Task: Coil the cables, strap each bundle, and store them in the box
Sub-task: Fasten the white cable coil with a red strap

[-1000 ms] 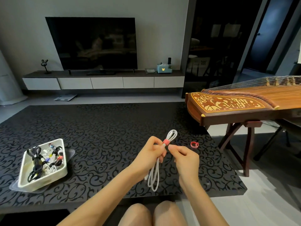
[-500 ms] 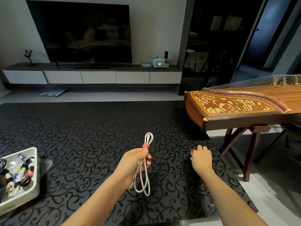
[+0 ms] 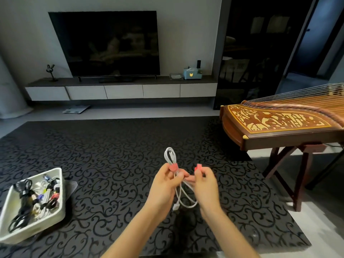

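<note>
**Grip and holdings: one white cable, two red straps, one box**

Grip, left: left hand (image 3: 164,185) held above the worktop (image 3: 111,164), fingers and thumb curled round a coiled white cable (image 3: 170,155). A red strap (image 3: 173,167) circles the bundle just above the fingers. One short loop stands up past the strap. Longer loops and a white plug hang below the palm.

Grip, right: right hand (image 3: 205,183) just beside the left, fingertips pinching a second red strap (image 3: 198,167), which sits apart from the bundle. Motion blur hides whether these fingers also touch the cable.

Container: white box (image 3: 37,229) on the near left of the worktop, well apart from both hands. It is open-topped and sits on a translucent sheet. Contents: black cable bundles (image 3: 24,198) along with white ones, plus small red, blue and yellow pieces. Individual items are too tangled to count.

Surroundings: wooden zither (image 3: 279,121) on a stand at right. Dark television (image 3: 108,43) on a low cabinet.

Markings: pale blue box (image 3: 190,73) on the cabinet bears a yellow cat-face emblem. No lettering can be read anywhere.
</note>
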`<move>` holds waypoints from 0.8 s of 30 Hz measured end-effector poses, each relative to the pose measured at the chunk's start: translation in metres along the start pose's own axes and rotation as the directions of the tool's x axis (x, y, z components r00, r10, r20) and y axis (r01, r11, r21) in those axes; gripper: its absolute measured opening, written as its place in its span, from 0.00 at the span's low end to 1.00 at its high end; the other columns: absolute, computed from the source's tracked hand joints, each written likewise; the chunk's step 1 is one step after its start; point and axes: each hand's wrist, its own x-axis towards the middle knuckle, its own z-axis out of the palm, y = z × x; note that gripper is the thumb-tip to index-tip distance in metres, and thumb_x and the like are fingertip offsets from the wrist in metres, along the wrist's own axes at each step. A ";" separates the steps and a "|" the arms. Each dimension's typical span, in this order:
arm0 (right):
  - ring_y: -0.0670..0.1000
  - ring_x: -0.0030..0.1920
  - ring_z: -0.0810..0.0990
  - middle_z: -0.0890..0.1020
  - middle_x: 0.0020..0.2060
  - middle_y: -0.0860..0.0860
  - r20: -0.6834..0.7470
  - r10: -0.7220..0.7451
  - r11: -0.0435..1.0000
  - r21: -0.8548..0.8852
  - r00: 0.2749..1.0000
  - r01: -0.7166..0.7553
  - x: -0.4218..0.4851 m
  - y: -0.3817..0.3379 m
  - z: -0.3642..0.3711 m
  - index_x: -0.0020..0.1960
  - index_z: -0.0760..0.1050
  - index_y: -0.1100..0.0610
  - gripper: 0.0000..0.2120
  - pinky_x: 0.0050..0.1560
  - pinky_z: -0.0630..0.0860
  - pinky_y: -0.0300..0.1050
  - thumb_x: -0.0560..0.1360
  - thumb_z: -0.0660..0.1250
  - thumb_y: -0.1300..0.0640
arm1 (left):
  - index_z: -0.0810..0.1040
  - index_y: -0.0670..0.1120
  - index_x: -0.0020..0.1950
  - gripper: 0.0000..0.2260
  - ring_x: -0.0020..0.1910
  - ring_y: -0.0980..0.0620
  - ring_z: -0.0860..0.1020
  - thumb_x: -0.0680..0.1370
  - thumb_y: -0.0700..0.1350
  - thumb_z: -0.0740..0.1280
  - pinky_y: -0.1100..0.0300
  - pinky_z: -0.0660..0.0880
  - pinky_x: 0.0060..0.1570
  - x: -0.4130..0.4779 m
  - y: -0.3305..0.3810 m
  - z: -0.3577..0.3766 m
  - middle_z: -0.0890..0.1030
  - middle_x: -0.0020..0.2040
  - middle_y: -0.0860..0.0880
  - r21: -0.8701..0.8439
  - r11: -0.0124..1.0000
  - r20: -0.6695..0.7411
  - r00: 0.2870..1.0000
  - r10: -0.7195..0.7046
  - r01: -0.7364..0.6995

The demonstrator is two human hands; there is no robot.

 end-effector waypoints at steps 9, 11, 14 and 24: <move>0.55 0.47 0.79 0.80 0.46 0.53 0.096 -0.109 0.992 -0.049 0.989 0.114 -0.061 -0.018 0.008 0.51 0.70 0.55 0.11 0.49 0.76 0.53 0.82 0.51 0.53 | 0.68 0.43 0.39 0.07 0.33 0.50 0.70 0.69 0.31 0.58 0.55 0.70 0.45 -0.045 0.034 0.021 0.71 0.32 0.46 -0.763 0.643 -0.032 0.989 -0.144 0.069; 0.58 0.45 0.78 0.80 0.44 0.56 0.051 -0.185 0.958 -0.214 0.981 0.192 -0.067 -0.025 0.003 0.51 0.69 0.58 0.12 0.43 0.72 0.49 0.83 0.50 0.54 | 0.70 0.41 0.41 0.08 0.39 0.47 0.76 0.71 0.28 0.58 0.54 0.72 0.47 -0.053 0.047 0.017 0.76 0.38 0.43 -0.666 0.742 -0.065 0.986 -0.151 0.070; 0.58 0.44 0.80 0.82 0.44 0.56 0.061 -0.312 0.717 -0.639 0.948 0.277 -0.066 -0.044 -0.019 0.57 0.66 0.59 0.13 0.38 0.69 0.48 0.83 0.47 0.53 | 0.70 0.43 0.56 0.16 0.55 0.45 0.75 0.72 0.27 0.59 0.57 0.71 0.51 -0.062 0.068 -0.006 0.78 0.55 0.41 0.123 0.983 -0.396 0.902 0.173 -0.134; 0.53 0.39 0.79 0.80 0.43 0.51 0.411 -0.124 0.673 -0.634 0.903 0.381 -0.080 -0.113 -0.021 0.50 0.73 0.55 0.06 0.37 0.75 0.47 0.79 0.58 0.56 | 0.40 0.46 0.78 0.36 0.58 0.50 0.70 0.78 0.44 0.60 0.56 0.69 0.57 -0.089 0.066 0.013 0.69 0.63 0.48 0.872 -0.267 0.482 0.816 0.318 -0.411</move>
